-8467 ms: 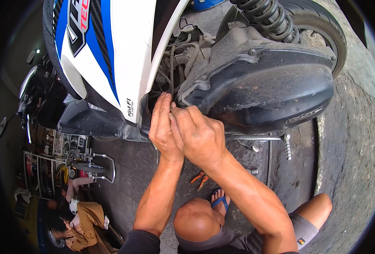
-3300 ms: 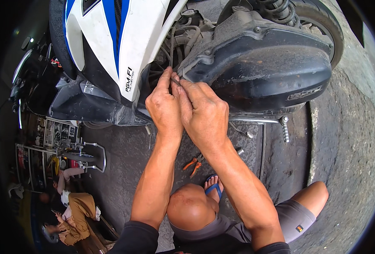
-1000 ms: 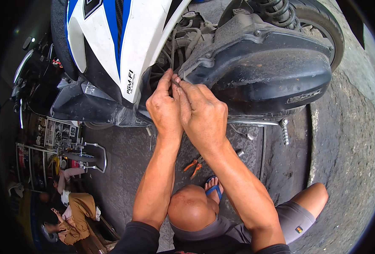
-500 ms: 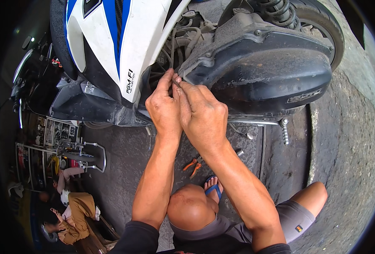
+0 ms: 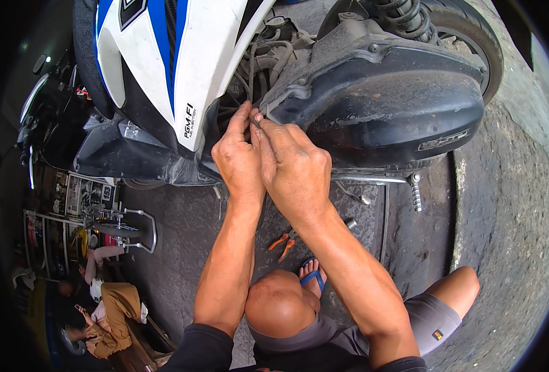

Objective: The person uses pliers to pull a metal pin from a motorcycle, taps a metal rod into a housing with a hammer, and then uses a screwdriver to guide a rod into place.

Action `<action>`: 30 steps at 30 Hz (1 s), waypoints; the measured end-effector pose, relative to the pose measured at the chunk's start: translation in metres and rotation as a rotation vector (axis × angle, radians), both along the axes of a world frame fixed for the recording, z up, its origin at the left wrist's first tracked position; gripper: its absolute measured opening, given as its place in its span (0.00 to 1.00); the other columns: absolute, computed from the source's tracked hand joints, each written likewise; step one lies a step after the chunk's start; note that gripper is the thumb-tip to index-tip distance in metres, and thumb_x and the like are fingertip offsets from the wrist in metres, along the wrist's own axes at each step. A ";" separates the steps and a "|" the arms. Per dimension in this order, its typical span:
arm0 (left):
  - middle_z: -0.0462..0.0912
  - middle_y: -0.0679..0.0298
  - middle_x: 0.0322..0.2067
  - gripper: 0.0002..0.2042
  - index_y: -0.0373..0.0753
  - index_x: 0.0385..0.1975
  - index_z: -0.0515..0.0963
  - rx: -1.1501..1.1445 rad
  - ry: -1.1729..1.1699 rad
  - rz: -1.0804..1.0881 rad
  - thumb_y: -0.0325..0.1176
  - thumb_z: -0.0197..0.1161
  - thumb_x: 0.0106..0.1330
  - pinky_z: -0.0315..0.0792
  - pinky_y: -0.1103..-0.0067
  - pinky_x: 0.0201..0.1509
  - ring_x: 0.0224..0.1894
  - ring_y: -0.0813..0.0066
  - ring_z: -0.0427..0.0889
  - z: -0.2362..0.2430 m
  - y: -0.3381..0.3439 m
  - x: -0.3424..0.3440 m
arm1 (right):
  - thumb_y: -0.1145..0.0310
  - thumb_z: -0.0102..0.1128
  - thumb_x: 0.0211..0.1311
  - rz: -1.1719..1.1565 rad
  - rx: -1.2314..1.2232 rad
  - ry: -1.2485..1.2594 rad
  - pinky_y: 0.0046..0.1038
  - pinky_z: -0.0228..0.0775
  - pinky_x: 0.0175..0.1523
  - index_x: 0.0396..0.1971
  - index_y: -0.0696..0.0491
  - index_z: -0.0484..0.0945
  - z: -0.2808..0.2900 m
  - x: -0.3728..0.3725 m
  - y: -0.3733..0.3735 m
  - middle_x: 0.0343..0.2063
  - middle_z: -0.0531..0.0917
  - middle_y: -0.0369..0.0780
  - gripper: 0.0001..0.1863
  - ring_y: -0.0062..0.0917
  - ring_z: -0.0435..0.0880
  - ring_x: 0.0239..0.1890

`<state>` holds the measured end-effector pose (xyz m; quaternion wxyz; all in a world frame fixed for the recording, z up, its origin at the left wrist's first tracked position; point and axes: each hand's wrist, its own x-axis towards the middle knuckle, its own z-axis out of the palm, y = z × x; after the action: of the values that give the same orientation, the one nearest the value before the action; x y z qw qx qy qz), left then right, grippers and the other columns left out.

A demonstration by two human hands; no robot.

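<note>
Dark ground spread at the near side, with more of the orange-handled pliers showing than several seconds earlier. Beyond, the right hand, almost closed, pinched a thin dark piece as before; whether the bunched left hand gripped it could not be told. Its place was between a white body panel, left, and a black engine cover, right.

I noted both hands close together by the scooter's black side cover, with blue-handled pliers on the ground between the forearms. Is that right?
Not quite: the head view shows the pliers have orange handles, not blue. The rest stands: left hand and right hand close together by the black side cover, pliers on the ground between the forearms.
</note>
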<state>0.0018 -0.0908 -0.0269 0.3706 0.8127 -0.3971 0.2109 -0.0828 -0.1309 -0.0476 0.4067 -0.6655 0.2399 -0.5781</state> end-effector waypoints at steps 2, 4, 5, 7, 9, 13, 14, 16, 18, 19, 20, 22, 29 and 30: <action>0.89 0.46 0.44 0.14 0.31 0.54 0.83 -0.007 0.004 0.009 0.25 0.65 0.69 0.83 0.73 0.49 0.46 0.59 0.91 0.001 0.000 -0.003 | 0.74 0.68 0.63 0.003 -0.001 0.004 0.32 0.82 0.33 0.42 0.58 0.86 0.000 0.000 0.000 0.32 0.88 0.46 0.08 0.39 0.89 0.29; 0.89 0.47 0.43 0.15 0.31 0.54 0.83 0.006 -0.020 0.008 0.25 0.66 0.68 0.82 0.72 0.47 0.44 0.59 0.91 0.000 0.000 -0.002 | 0.72 0.67 0.64 0.004 0.004 0.026 0.33 0.81 0.32 0.41 0.58 0.86 0.001 0.000 0.000 0.30 0.87 0.45 0.08 0.40 0.89 0.27; 0.89 0.48 0.42 0.15 0.31 0.54 0.83 0.019 -0.044 0.005 0.25 0.66 0.68 0.82 0.72 0.46 0.43 0.59 0.90 0.000 0.001 -0.001 | 0.72 0.67 0.64 0.002 0.004 0.026 0.33 0.81 0.32 0.41 0.58 0.86 0.001 0.000 0.000 0.30 0.87 0.45 0.08 0.40 0.89 0.27; 0.88 0.49 0.41 0.16 0.32 0.54 0.83 0.035 -0.136 -0.018 0.24 0.65 0.67 0.82 0.71 0.45 0.42 0.58 0.89 -0.003 0.004 0.000 | 0.71 0.67 0.64 0.013 -0.007 0.056 0.34 0.80 0.30 0.41 0.58 0.87 0.001 0.001 -0.002 0.29 0.87 0.45 0.09 0.40 0.88 0.26; 0.87 0.50 0.40 0.16 0.32 0.55 0.82 0.041 -0.237 -0.042 0.24 0.65 0.67 0.81 0.70 0.43 0.40 0.58 0.88 0.000 0.004 -0.003 | 0.71 0.67 0.64 -0.002 -0.024 0.050 0.35 0.79 0.29 0.40 0.58 0.87 0.002 0.001 -0.003 0.28 0.86 0.45 0.09 0.39 0.87 0.25; 0.85 0.51 0.41 0.17 0.32 0.56 0.81 0.041 -0.224 -0.118 0.21 0.58 0.68 0.81 0.69 0.43 0.40 0.56 0.87 -0.001 0.003 -0.004 | 0.71 0.67 0.64 0.010 0.011 0.071 0.36 0.79 0.30 0.41 0.58 0.87 0.008 -0.001 -0.006 0.28 0.86 0.45 0.09 0.39 0.87 0.25; 0.85 0.50 0.42 0.17 0.32 0.55 0.81 0.015 -0.230 -0.136 0.21 0.58 0.68 0.81 0.69 0.44 0.42 0.56 0.88 -0.002 0.003 -0.002 | 0.71 0.67 0.64 0.011 0.009 0.066 0.36 0.79 0.30 0.41 0.58 0.87 0.009 -0.002 -0.005 0.28 0.86 0.45 0.09 0.39 0.87 0.25; 0.87 0.47 0.43 0.14 0.32 0.52 0.82 -0.027 -0.210 -0.142 0.22 0.60 0.68 0.81 0.67 0.47 0.44 0.52 0.89 0.001 0.004 -0.002 | 0.70 0.66 0.65 0.036 0.007 0.062 0.35 0.79 0.33 0.42 0.59 0.86 0.009 -0.004 -0.002 0.29 0.86 0.46 0.10 0.41 0.87 0.28; 0.88 0.47 0.42 0.12 0.31 0.50 0.83 -0.022 -0.234 -0.092 0.23 0.61 0.70 0.81 0.68 0.47 0.44 0.53 0.89 -0.002 0.005 0.001 | 0.70 0.66 0.66 0.065 0.072 0.047 0.35 0.80 0.35 0.42 0.60 0.86 -0.010 -0.022 0.012 0.30 0.86 0.47 0.10 0.42 0.88 0.31; 0.89 0.48 0.41 0.10 0.31 0.49 0.84 -0.020 -0.252 -0.045 0.24 0.63 0.71 0.81 0.69 0.48 0.43 0.54 0.90 -0.005 0.003 0.003 | 0.69 0.65 0.67 0.090 0.133 0.037 0.34 0.80 0.37 0.43 0.60 0.85 -0.028 -0.035 0.020 0.32 0.87 0.48 0.11 0.43 0.88 0.33; 0.89 0.47 0.39 0.09 0.31 0.47 0.85 -0.043 -0.262 -0.050 0.26 0.64 0.71 0.81 0.69 0.47 0.42 0.53 0.90 -0.006 0.001 0.002 | 0.68 0.66 0.67 0.066 0.205 0.076 0.39 0.80 0.37 0.47 0.57 0.85 -0.066 -0.048 0.032 0.34 0.87 0.47 0.13 0.46 0.88 0.32; 0.89 0.46 0.41 0.09 0.31 0.47 0.84 -0.050 -0.250 -0.065 0.25 0.63 0.71 0.81 0.67 0.46 0.42 0.50 0.89 -0.001 -0.003 -0.005 | 0.62 0.69 0.64 0.023 0.470 0.526 0.44 0.79 0.46 0.50 0.58 0.83 -0.181 -0.085 0.061 0.37 0.86 0.52 0.19 0.50 0.86 0.38; 0.89 0.47 0.40 0.10 0.31 0.48 0.84 -0.080 -0.169 -0.052 0.27 0.63 0.72 0.80 0.70 0.47 0.43 0.56 0.90 -0.004 -0.007 -0.005 | 0.63 0.66 0.62 0.097 0.477 1.507 0.44 0.74 0.60 0.47 0.50 0.75 -0.344 -0.139 0.119 0.53 0.81 0.44 0.16 0.41 0.84 0.54; 0.89 0.47 0.40 0.10 0.31 0.48 0.84 -0.077 -0.173 -0.050 0.27 0.63 0.73 0.80 0.71 0.47 0.43 0.56 0.90 -0.003 -0.010 -0.006 | 0.63 0.66 0.62 0.086 0.476 1.506 0.44 0.74 0.60 0.47 0.50 0.75 -0.344 -0.142 0.119 0.53 0.81 0.44 0.16 0.41 0.84 0.54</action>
<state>-0.0045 -0.1011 -0.0295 0.3710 0.7664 -0.4395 0.2860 -0.2247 -0.0118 -0.3915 0.2884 -0.7814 0.5421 0.1111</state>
